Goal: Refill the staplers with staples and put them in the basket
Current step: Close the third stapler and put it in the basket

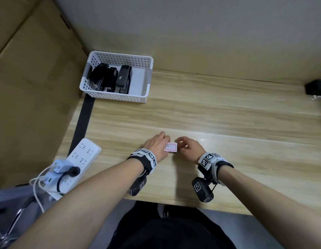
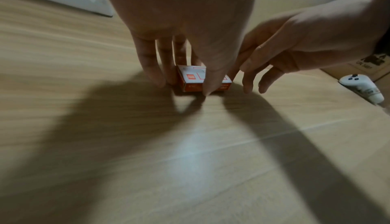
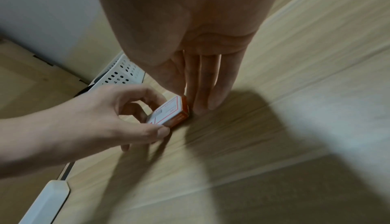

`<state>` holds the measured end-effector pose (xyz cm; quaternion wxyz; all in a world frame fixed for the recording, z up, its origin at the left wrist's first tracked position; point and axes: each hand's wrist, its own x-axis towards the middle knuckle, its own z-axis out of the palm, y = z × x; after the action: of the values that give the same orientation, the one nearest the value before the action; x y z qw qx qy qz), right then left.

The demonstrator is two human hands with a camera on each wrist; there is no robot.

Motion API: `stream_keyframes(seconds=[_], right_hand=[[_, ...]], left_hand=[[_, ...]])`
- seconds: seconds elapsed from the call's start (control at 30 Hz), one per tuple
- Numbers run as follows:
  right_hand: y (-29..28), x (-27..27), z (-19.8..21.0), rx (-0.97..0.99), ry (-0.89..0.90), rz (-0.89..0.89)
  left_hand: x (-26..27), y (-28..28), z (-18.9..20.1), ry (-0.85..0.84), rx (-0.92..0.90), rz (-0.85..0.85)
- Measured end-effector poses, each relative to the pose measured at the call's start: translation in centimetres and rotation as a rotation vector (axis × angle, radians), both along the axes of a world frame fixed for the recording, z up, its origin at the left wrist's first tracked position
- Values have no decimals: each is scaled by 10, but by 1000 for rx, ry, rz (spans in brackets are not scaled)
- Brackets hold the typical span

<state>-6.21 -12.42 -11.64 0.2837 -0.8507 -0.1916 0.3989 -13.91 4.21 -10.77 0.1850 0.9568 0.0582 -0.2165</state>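
A small white-and-orange staple box lies flat on the wooden desk near its front edge. My left hand pinches the box's left part between thumb and fingers. My right hand meets the box's right end, its straight fingers pressing against that end. A white perforated basket stands at the desk's far left corner and holds three black staplers, lying side by side. The right part of the basket floor is bare.
A white power strip with plugs and cables lies at the desk's left front edge. Cardboard sheets stand to the left. A black object sits at the far right edge. A small white device lies on the right.
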Motion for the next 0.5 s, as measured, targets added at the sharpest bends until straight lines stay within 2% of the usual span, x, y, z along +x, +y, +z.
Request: stream_keyframes(seconds=[0.27,0.37,0.5], right_hand=[[35,15,22,155,61,-26],[64,33,47,248,44,-5],[105,64,80,328,43,-63]], left_hand=[[4,47,41,-41,-182,138],[16,73,66,-99,-215,161],[41,116,99,-191,-270,216]])
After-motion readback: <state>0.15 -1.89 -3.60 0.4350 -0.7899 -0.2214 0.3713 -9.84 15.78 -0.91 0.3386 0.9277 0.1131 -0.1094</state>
